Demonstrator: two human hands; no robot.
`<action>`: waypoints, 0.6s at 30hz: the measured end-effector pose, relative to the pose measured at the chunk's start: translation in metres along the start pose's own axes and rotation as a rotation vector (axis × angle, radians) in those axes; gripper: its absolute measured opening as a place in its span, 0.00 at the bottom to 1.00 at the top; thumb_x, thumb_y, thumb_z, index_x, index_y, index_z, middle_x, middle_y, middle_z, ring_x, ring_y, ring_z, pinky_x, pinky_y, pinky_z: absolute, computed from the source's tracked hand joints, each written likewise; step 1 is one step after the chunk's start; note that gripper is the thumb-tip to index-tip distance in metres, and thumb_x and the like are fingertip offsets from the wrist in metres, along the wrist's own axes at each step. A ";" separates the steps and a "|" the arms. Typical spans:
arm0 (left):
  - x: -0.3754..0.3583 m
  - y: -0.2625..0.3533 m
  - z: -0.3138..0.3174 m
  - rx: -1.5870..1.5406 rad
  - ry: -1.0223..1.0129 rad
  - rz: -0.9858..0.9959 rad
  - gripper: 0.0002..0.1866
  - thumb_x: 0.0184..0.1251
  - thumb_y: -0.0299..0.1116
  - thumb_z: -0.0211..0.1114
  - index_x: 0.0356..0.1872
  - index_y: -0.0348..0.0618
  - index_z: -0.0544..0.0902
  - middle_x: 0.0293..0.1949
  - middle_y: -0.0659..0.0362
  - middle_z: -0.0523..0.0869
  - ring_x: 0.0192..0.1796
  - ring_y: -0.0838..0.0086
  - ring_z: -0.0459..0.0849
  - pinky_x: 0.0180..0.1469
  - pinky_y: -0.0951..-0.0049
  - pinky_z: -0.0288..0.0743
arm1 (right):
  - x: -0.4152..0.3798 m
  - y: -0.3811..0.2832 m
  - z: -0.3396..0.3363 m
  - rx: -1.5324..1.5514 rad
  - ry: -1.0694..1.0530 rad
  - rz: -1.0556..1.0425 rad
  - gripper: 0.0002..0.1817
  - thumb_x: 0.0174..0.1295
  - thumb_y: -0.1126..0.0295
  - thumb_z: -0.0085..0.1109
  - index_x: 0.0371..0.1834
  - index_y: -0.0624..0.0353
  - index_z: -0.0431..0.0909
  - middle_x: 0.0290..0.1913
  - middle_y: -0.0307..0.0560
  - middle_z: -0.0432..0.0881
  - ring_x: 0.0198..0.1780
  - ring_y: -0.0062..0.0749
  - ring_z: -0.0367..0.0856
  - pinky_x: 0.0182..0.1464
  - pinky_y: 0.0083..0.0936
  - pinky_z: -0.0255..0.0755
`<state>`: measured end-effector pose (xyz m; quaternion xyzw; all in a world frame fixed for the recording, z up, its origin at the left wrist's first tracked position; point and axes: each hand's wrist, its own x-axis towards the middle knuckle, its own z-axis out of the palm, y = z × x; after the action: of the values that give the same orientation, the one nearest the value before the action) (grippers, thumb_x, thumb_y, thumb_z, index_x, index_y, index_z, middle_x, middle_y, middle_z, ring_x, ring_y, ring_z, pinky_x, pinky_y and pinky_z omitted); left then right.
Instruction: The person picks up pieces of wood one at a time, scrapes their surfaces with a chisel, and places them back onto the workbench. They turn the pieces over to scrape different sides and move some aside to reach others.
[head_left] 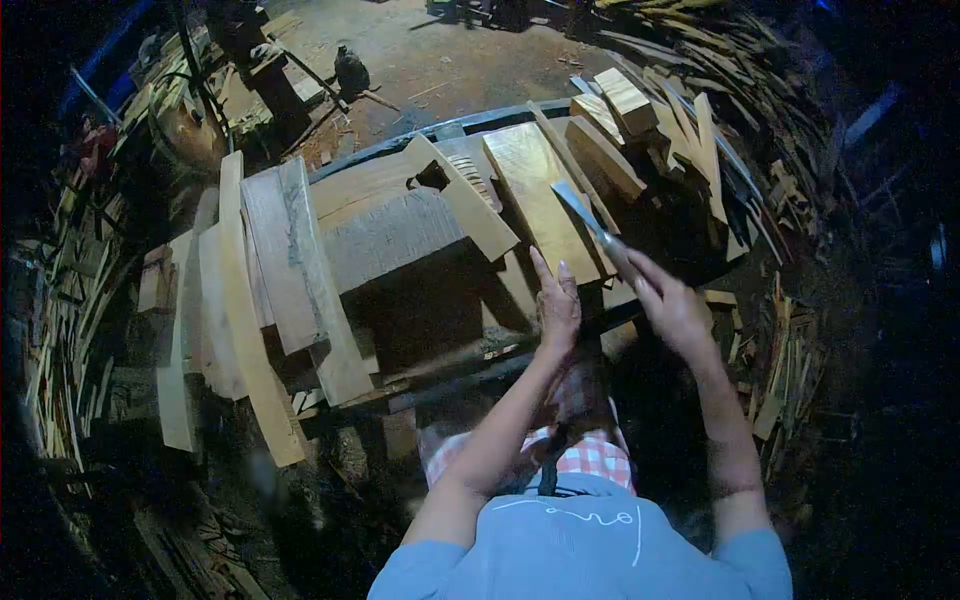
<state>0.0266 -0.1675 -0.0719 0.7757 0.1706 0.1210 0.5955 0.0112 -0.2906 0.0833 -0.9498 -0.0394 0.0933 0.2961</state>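
Observation:
In my right hand [680,310] is a chisel [583,212], gripped by its handle, with the flat blade pointing up and left. The blade overlaps a pale, smooth board [530,175] that lies lengthwise away from me on the bench. My left hand [558,310] is at the near end of that board, its fingers stretched out along the near left edge. A narrow strip of wood [575,160] runs along the board's right side. To the left, a tilted plank [465,195] leans over a thick grey wooden block [395,240].
Several long planks [255,310] lie across the bench's left side, some overhanging its front edge. Wood blocks [625,100] are stacked at the back right. Piles of thin offcuts [690,60] surround the bench, and a dark object [350,72] stands on the floor beyond.

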 end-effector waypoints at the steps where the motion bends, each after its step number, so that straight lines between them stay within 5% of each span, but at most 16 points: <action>1: 0.000 0.001 -0.001 -0.002 0.001 0.008 0.34 0.70 0.51 0.40 0.69 0.45 0.40 0.22 0.39 0.77 0.27 0.45 0.76 0.34 0.51 0.68 | 0.026 0.016 0.009 0.070 0.039 -0.076 0.21 0.63 0.60 0.47 0.60 0.40 0.67 0.46 0.59 0.78 0.50 0.54 0.76 0.51 0.35 0.70; 8: 0.001 0.004 0.008 -0.064 0.006 -0.006 0.35 0.70 0.51 0.39 0.69 0.43 0.41 0.32 0.34 0.79 0.36 0.40 0.77 0.42 0.50 0.69 | 0.088 -0.018 -0.020 0.014 -0.076 -0.028 0.23 0.61 0.48 0.49 0.56 0.44 0.73 0.45 0.56 0.80 0.46 0.43 0.80 0.48 0.31 0.71; 11: 0.002 0.010 0.008 0.031 -0.047 -0.107 0.36 0.70 0.53 0.38 0.69 0.42 0.41 0.35 0.32 0.79 0.39 0.38 0.77 0.43 0.50 0.69 | 0.076 0.013 -0.003 -0.051 0.058 -0.271 0.21 0.62 0.54 0.47 0.58 0.42 0.70 0.41 0.56 0.81 0.40 0.43 0.82 0.43 0.32 0.74; 13: 0.007 -0.009 0.016 -0.022 0.041 0.024 0.36 0.69 0.54 0.38 0.69 0.43 0.40 0.35 0.32 0.79 0.41 0.39 0.77 0.44 0.50 0.69 | 0.031 0.004 -0.015 0.021 -0.117 -0.091 0.21 0.63 0.62 0.46 0.60 0.50 0.68 0.50 0.54 0.78 0.51 0.40 0.77 0.52 0.31 0.68; 14: 0.010 -0.005 0.015 -0.029 0.053 0.022 0.36 0.69 0.54 0.38 0.69 0.43 0.40 0.35 0.32 0.79 0.41 0.39 0.77 0.44 0.50 0.69 | 0.017 0.023 -0.006 0.045 -0.050 -0.188 0.21 0.62 0.58 0.47 0.60 0.41 0.67 0.38 0.58 0.80 0.39 0.52 0.80 0.41 0.37 0.73; 18: 0.006 0.000 0.010 0.029 -0.039 -0.097 0.37 0.69 0.54 0.38 0.69 0.42 0.40 0.35 0.33 0.79 0.42 0.39 0.77 0.45 0.51 0.69 | -0.024 0.026 0.002 0.048 -0.015 -0.085 0.22 0.62 0.60 0.48 0.61 0.39 0.66 0.41 0.59 0.79 0.44 0.53 0.79 0.43 0.40 0.71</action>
<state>0.0360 -0.1740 -0.0742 0.7772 0.1980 0.0746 0.5926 -0.0120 -0.3136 0.0703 -0.9391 -0.0796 0.0889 0.3223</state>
